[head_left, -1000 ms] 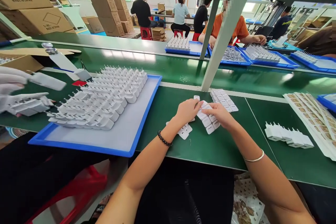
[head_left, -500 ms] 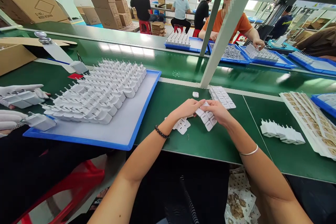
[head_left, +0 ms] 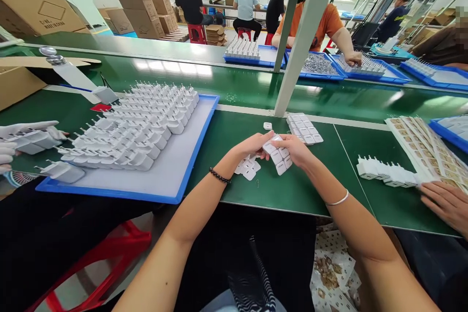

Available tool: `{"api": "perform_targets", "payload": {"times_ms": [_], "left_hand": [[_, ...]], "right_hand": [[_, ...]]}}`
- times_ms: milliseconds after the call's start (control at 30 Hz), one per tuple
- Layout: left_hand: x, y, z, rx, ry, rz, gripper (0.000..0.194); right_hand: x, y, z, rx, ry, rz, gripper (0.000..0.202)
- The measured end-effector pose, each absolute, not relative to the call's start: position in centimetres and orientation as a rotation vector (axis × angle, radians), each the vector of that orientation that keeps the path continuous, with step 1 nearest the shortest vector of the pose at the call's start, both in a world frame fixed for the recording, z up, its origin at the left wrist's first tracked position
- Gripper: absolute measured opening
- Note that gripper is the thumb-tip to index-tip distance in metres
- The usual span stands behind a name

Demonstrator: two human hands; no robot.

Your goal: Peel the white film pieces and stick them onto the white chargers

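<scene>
Between my two hands is a sheet of small white square pieces with dark print (head_left: 281,157), tilted above the green table. My left hand (head_left: 256,145) pinches its upper left side, and my right hand (head_left: 294,148) grips its upper right edge. Under and beside my left hand lie several loose white pieces (head_left: 249,168). Just beyond my hands rest one single white piece (head_left: 267,126) and another sheet of white squares (head_left: 304,128).
At left, a blue-rimmed tray (head_left: 197,151) bears many white plug adapters (head_left: 146,126); a person's gloved hands hold more. A row of adapters (head_left: 387,172) stands at right, near another person's hand (head_left: 444,202). A metal post (head_left: 300,44) rises beyond my hands.
A person's bare hand has come in at the right, beside the row of adapters. My fingers have shifted on the sheet, which is turned slightly. The whole view has moved a little.
</scene>
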State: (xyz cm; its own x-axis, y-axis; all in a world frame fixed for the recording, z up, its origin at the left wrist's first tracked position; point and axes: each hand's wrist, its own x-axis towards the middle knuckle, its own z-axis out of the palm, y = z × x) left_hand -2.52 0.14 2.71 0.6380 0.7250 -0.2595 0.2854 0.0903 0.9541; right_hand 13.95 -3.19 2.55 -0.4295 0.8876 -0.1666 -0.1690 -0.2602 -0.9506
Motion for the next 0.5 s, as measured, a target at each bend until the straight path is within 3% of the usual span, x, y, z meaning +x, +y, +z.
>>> {"api": "perform_targets", "payload": {"times_ms": [300, 500], "left_hand": [[-1.9, 0.3, 4.2, 1.560, 1.069, 0.598, 0.063], [-3.0, 0.8, 6.2, 1.806, 1.252, 0.879, 0.040]], "right_hand": [[13.7, -2.6, 3.8, -0.940, -1.106, 1.641, 0.025], [13.6, -1.9, 4.8, -0.952, -1.126, 1.644, 0.028]]}}
